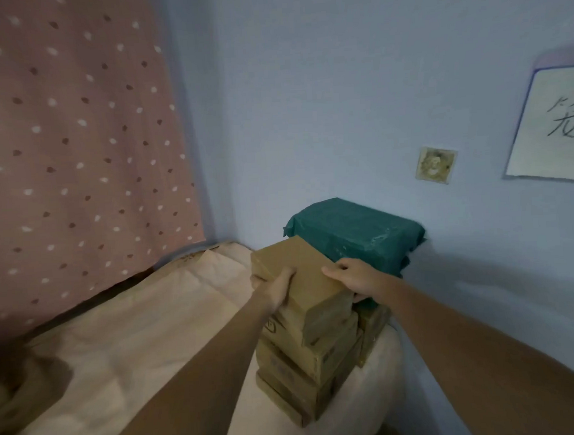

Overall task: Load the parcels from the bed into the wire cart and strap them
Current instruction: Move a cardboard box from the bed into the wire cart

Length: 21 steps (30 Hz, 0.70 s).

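A stack of several brown cardboard parcels [308, 370] stands on the bed [135, 344] by the blue wall. The top brown parcel [302, 270] lies tilted on the stack. My left hand [276, 288] grips its left side and my right hand [356, 277] grips its right edge. Behind it a green plastic-wrapped parcel [357, 233] rests on more boxes against the wall. The wire cart is not in view.
A pink dotted curtain [73, 146] hangs at the left behind the bed. On the blue wall are a worn socket plate [435, 165] and a white paper sheet with handwriting [555, 127]. A dark shape lies at the bed's left edge [17, 385].
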{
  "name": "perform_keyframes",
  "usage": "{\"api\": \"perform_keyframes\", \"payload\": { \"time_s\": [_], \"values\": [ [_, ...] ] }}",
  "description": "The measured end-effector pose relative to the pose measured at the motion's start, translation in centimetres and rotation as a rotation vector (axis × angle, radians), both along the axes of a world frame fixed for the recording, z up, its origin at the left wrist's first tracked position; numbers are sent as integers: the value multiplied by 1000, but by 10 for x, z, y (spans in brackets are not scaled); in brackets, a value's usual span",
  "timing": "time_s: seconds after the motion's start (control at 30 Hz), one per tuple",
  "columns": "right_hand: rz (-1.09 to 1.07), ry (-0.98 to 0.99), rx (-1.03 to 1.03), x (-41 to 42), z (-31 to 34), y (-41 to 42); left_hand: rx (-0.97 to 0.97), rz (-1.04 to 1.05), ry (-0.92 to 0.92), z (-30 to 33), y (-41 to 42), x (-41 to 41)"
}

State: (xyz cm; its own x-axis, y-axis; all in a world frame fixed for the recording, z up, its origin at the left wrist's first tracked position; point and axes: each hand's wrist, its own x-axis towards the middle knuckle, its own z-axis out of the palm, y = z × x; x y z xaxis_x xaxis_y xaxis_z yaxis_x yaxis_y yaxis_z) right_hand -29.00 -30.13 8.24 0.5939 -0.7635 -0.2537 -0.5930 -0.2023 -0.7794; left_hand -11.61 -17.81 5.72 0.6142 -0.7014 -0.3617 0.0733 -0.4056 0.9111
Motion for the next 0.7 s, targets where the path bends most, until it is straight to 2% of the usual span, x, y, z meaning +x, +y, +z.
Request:
{"api": "perform_keyframes", "payload": {
  "time_s": [0.23,0.43,0.53,0.7],
  "values": [
    [-202,-365,205,-21,51,44,-93,-293,-13,81,22,15],
    [-341,-610,379,-63,62,96,-94,-569,171,91,31,-8],
    [-394,-628,405,-94,54,130,-108,-627,222,79,41,-33],
    [-556,-599,318,-162,38,190,-107,-777,268,73,66,-102]
  ]
}}
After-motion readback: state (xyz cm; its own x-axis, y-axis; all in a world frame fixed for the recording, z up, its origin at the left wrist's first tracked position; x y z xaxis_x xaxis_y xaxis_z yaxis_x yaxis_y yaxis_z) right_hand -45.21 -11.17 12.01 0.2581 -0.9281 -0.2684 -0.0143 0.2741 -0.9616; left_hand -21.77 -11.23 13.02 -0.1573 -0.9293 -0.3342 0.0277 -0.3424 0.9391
